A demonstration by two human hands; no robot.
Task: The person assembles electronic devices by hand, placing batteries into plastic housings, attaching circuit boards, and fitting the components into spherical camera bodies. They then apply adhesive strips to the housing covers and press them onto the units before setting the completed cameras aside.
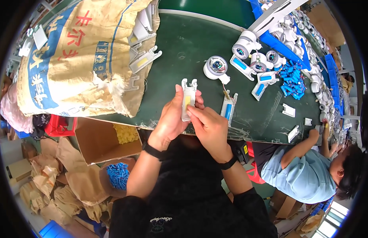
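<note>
Above the table's near edge, a white plastic bracket [189, 88] with two clips at its far end lies in my left hand [170, 121]. The left thumb runs along one side and the fingers wrap round the other. A yellow pad [187, 100] sits in the bracket's recess. My right hand [212, 127] is closed, with its fingertips on the lower part of this pad; what lies under them is hidden. Just right of my hands lies another bracket holding a blue cylindrical cell [228, 112]. Beyond it stands a round white housing [215, 67] with a circuit board inside.
A big paper sack [81, 59] of white brackets lies on the left of the green table [184, 43]. At right are a pile of blue cells [293, 79], more housings and a blue bin [285, 49]. A co-worker [303, 170] sits at right. A cardboard box [98, 144] holds yellow pieces below.
</note>
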